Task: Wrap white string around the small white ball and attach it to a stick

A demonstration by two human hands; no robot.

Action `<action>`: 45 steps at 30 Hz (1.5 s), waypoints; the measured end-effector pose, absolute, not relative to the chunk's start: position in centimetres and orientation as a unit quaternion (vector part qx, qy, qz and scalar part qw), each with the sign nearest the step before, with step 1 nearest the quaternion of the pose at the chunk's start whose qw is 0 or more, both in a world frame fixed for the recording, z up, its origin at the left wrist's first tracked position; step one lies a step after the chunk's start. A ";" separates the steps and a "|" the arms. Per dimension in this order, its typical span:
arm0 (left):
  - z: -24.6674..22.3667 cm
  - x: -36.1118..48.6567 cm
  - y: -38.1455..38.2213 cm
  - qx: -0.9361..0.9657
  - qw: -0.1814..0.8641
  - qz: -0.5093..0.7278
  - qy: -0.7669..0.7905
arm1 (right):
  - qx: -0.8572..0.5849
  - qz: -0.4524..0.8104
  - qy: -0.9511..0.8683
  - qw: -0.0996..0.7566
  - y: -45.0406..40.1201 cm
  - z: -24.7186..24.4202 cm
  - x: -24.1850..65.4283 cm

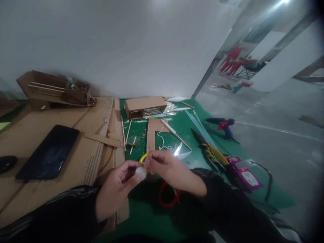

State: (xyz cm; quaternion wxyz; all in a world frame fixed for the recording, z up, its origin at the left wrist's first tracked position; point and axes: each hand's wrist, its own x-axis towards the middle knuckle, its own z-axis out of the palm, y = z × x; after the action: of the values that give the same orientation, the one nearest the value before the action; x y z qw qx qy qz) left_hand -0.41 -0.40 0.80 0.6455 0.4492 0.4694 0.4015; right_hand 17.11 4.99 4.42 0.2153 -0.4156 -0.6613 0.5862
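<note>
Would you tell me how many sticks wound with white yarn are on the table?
3: the front stick just beyond the scissors, and the middle stick and back stick to the right of the central box. Others may be hidden.

No lettering can be made out – the pale label (249, 178) on the magenta device (245, 172) is too blurred.

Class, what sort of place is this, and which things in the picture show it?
Probably a craft or model-making workspace. A blue glue gun and yellow-and-black pliers lie on the green tabletop, along with a small open-sided cardboard box.
</note>
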 end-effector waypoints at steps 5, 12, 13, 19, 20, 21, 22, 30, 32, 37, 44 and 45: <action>0.5 -0.5 0.0 0.428 0.642 0.438 0.460 | -0.390 0.564 -0.688 0.237 2.5 5.2 16.5; -0.4 -0.6 -0.2 0.333 0.668 0.482 0.458 | -0.384 0.510 -0.742 0.205 0.3 3.6 15.3; -0.4 -0.6 -0.3 0.334 0.667 0.482 0.460 | -0.384 0.510 -0.741 0.210 0.3 3.2 15.2; -0.2 -0.8 -0.1 0.374 0.648 0.495 0.442 | -0.383 0.534 -0.718 0.230 1.8 1.4 15.4; -0.1 -0.8 -0.1 0.375 0.646 0.493 0.446 | -0.387 0.539 -0.716 0.220 2.3 1.2 15.5; 0.0 -0.8 -0.2 0.377 0.644 0.490 0.450 | -0.392 0.537 -0.717 0.210 2.7 1.1 15.7; 0.2 -0.8 -0.2 0.381 0.642 0.487 0.454 | -0.399 0.530 -0.721 0.199 3.2 1.0 15.8; 0.8 -0.5 -0.8 0.423 0.644 0.418 0.481 | -0.436 0.512 -0.714 0.195 6.5 1.3 16.9; 0.6 -0.5 -0.7 0.426 0.650 0.408 0.479 | -0.430 0.517 -0.712 0.200 6.8 2.0 17.0; 0.1 -0.4 0.0 0.429 0.658 0.412 0.461 | -0.420 0.520 -0.712 0.217 5.3 4.0 16.8; -0.1 -0.5 -0.2 0.360 0.648 0.471 0.478 | -0.379 0.462 -0.770 0.224 1.3 5.5 15.8; -0.1 -0.5 -0.3 0.344 0.655 0.483 0.468 | -0.375 0.461 -0.773 0.222 1.0 5.3 15.7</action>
State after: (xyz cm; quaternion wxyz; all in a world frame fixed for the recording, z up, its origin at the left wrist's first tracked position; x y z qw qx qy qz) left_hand -0.53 -0.27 -0.14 0.6548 0.3436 0.4685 0.4834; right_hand 15.72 0.98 5.26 0.2224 -0.3752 -0.7727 0.4613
